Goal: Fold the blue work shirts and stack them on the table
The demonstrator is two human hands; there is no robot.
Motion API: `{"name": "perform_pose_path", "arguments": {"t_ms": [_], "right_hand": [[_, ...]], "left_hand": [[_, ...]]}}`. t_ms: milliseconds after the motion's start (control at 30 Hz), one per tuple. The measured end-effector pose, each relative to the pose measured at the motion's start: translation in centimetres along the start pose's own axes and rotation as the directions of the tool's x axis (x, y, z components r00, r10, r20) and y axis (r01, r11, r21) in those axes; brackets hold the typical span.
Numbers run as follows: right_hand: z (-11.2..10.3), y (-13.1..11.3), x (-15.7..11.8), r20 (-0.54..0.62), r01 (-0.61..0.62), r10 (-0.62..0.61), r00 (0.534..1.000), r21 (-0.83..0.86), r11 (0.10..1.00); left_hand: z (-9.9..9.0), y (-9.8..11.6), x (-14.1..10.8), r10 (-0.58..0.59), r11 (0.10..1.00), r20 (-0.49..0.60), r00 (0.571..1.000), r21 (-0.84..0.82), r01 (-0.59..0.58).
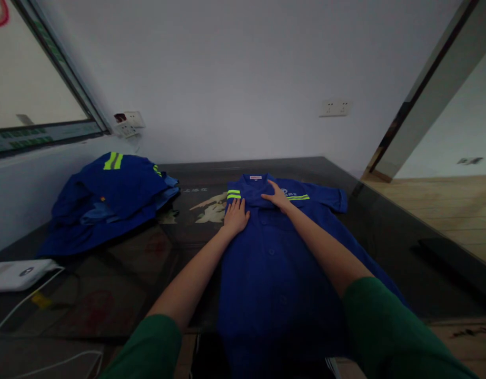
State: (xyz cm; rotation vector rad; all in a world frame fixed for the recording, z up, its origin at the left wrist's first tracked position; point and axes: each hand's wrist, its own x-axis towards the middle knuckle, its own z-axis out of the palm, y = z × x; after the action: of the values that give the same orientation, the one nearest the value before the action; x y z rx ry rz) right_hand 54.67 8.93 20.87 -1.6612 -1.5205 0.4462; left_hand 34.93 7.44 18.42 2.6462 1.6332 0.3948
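A blue work shirt with yellow-green reflective stripes lies on the dark tabletop, its collar toward the wall and its lower end hanging past the near edge. On its left side, just below the striped patch, my left hand rests flat with the fingers stretched out. My right hand lies on the chest near the collar, thumb and fingers spread apart. One sleeve reaches out to the right; the left sleeve is not visible, and I cannot tell how it lies.
Blue clothes with reflective stripes form a pile at the left. In front of it sit a white device and a white cable. A dark flat object lies at the right edge. The wall has outlets.
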Motion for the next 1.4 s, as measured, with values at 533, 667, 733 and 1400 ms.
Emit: {"name": "perform_pose_path", "arguments": {"t_ms": [533,667,733,1400], "right_hand": [[-1.0,1.7,-1.3,0.311,-0.179,0.102,0.945,0.23,0.957],[-1.0,1.8,-1.4,0.192,-0.13,0.095,0.977,0.182,0.975],[-1.0,1.7,-1.3,0.159,-0.12,0.096,0.983,0.152,0.981],[-0.2,-2.9,-4.5,0.283,0.45,-0.357,0.89,-0.422,0.787]], "left_hand": [[2.6,-5.0,13.5,-0.134,0.991,0.154,0.979,0.041,0.129],[3.2,-5.7,15.0,-0.197,0.98,0.142,0.97,0.016,0.197],[3.5,-5.9,15.5,-0.249,0.968,0.093,0.964,0.002,0.25],[2.0,-4.7,10.2,0.248,0.938,-0.065,0.966,-0.233,-0.257]]}}
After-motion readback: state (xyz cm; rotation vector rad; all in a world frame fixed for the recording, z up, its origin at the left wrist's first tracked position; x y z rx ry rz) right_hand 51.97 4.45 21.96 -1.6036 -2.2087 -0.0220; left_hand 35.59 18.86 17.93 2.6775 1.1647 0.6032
